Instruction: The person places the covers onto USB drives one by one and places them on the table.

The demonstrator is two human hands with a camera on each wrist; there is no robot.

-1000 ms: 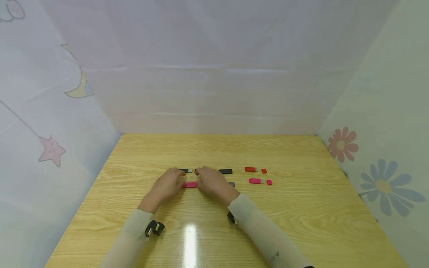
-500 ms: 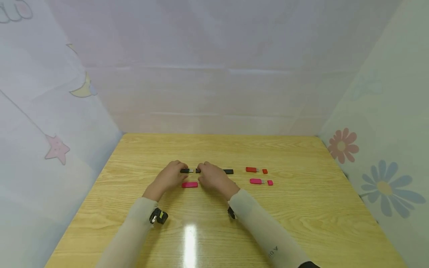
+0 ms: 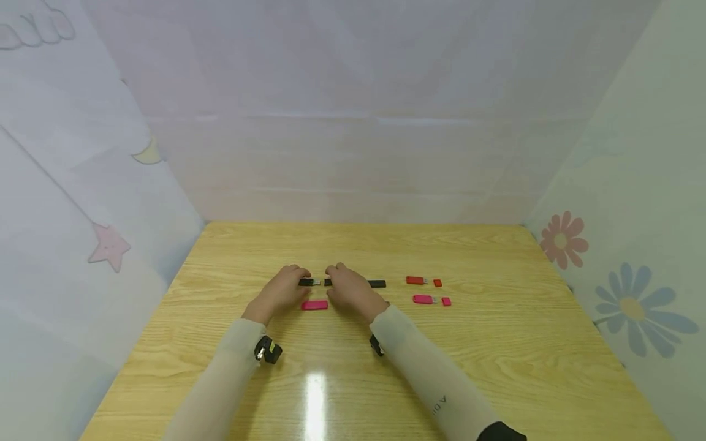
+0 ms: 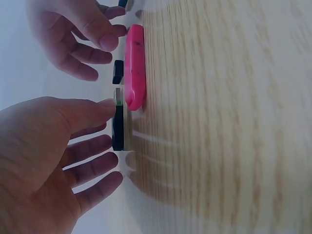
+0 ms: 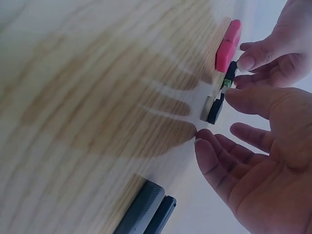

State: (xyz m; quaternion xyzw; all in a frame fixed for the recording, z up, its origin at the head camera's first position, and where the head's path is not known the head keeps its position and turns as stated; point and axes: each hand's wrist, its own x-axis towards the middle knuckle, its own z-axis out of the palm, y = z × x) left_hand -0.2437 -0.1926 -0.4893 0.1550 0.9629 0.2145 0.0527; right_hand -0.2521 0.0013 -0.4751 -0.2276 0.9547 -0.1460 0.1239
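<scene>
A black USB stick (image 3: 306,282) lies on the table with its metal plug bare and pointing right. My left hand (image 3: 278,293) straddles it, thumb on the near side and fingers on the far side, as the left wrist view (image 4: 118,127) also shows. Just right of the plug sits the small black cap (image 5: 214,111), apart from it. My right hand (image 3: 351,291) reaches around the cap with thumb and fingers spread. A pink USB stick (image 3: 314,305) lies nearer, between the two hands.
Right of my right hand lies another black stick (image 3: 377,283), and a dark grey one (image 5: 141,207) shows beside it in the right wrist view. Farther right are a red USB stick (image 3: 415,280) with its cap (image 3: 437,283) and a pink one (image 3: 423,299) with its cap (image 3: 446,301).
Both hands have moved a little forward, from beside the near pink stick to around the black stick and its cap. My right forearm now hides the grey stick in the head view.
</scene>
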